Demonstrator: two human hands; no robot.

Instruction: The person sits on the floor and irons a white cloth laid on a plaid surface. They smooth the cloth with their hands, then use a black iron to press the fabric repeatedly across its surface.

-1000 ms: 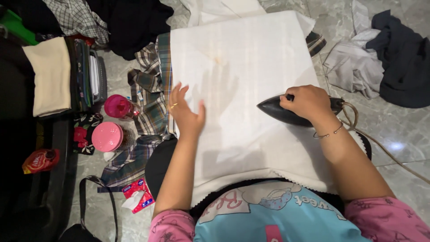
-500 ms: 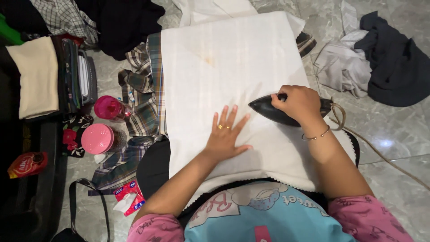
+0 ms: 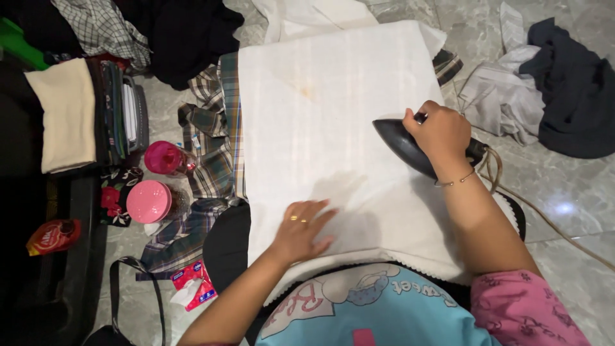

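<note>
A white cloth (image 3: 320,96) lies spread flat on the floor in front of me, with a faint yellowish stain near its upper middle. My right hand (image 3: 439,131) grips the handle of a black iron (image 3: 397,144) that rests on the cloth's right side, tip pointing left. My left hand (image 3: 300,230) lies flat on the cloth near its lower edge, fingers spread, a ring on one finger. The iron's cord (image 3: 506,186) trails off to the right over the tiles.
A plaid cloth (image 3: 211,160) lies under the white cloth's left edge. Two pink-lidded containers (image 3: 154,192) stand beside it. Folded clothes (image 3: 70,115) are stacked at left. Dark and grey garments (image 3: 551,83) are heaped at right on the marble tiles.
My left hand swept from the cloth's left side to its middle, then slid down to the lower edge. The iron moved up and slightly right on the cloth.
</note>
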